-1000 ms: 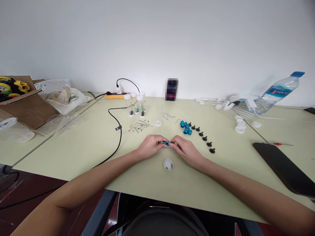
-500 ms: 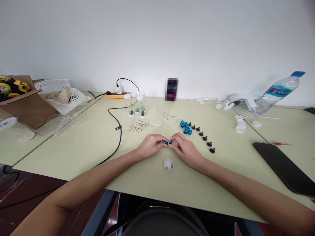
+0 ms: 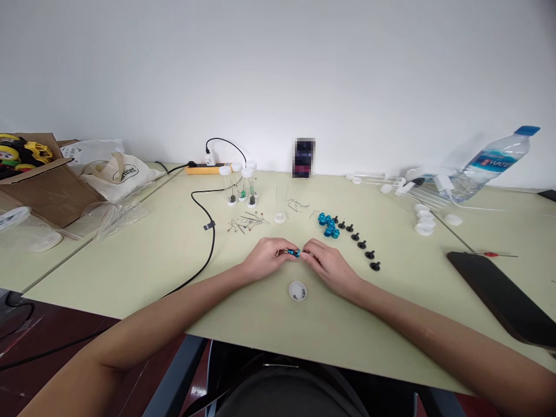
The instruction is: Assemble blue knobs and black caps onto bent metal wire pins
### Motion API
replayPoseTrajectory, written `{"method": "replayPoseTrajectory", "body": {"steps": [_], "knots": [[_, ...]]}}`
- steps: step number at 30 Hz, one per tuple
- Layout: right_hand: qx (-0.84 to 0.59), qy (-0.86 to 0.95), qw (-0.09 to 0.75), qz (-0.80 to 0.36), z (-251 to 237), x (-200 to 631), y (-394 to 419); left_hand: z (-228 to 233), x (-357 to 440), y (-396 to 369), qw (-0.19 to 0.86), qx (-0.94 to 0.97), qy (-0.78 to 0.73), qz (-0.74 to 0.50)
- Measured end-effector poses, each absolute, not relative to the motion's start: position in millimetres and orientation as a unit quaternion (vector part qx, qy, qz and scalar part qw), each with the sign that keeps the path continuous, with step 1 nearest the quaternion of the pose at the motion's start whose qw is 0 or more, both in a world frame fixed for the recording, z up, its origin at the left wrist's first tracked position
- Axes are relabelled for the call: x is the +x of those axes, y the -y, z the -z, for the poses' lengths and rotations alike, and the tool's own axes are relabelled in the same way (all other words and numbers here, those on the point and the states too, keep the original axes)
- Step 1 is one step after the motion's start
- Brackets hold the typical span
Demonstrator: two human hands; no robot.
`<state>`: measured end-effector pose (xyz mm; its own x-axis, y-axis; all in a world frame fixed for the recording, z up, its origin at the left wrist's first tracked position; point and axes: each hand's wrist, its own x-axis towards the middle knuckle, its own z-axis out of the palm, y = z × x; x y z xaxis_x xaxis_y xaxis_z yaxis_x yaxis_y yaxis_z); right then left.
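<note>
Above the middle of the table, my left hand (image 3: 268, 258) pinches a small shiny blue metal part (image 3: 294, 253) between thumb and fingers. My right hand (image 3: 328, 263) is closed at the right end of that part, fingertips pressed together; what they hold, if anything, is hidden. In front of the hands lies a small white cap (image 3: 297, 291) with tiny dark pieces in it. Several similar blue parts (image 3: 329, 225) are clustered beyond my right hand, beside a curved row of black flanged pieces (image 3: 362, 244).
Thin metal pins (image 3: 247, 221) lie loose on the left, with bent hex keys (image 3: 297, 204) farther back. Clear tubes (image 3: 247, 188) stand near a power strip (image 3: 208, 169). At right are white caps (image 3: 423, 221), a water bottle (image 3: 493, 162) and a black phone-like slab (image 3: 499, 298).
My right fingertips have shifted slightly right and closed together at the end of the blue part. My left hand stays nearly in place.
</note>
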<state>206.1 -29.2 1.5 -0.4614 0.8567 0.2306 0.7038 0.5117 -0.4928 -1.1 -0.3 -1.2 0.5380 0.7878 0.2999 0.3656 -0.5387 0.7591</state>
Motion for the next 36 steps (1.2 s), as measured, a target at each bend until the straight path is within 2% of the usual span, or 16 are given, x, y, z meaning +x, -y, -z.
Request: {"method": "replayPoseTrajectory", "body": {"steps": [11,24,31,36], "knots": [[-0.465,0.836,0.244,-0.159,-1.3,205.9,31.1,-1.0,-0.9,0.9,0.321,0.814,-0.357,-0.326],[-0.474,0.838,0.218,-0.161,-4.5,204.5,30.3,1.1,-0.5,1.4,0.322,0.819,-0.344,-0.327],[-0.468,0.825,0.258,-0.184,1.5,207.2,31.2,-0.5,-0.8,1.0,0.331,0.815,-0.347,-0.325],[-0.486,0.818,0.239,-0.195,-1.5,206.7,30.7,-0.7,-1.4,1.3,0.328,0.815,-0.35,-0.326]]}}
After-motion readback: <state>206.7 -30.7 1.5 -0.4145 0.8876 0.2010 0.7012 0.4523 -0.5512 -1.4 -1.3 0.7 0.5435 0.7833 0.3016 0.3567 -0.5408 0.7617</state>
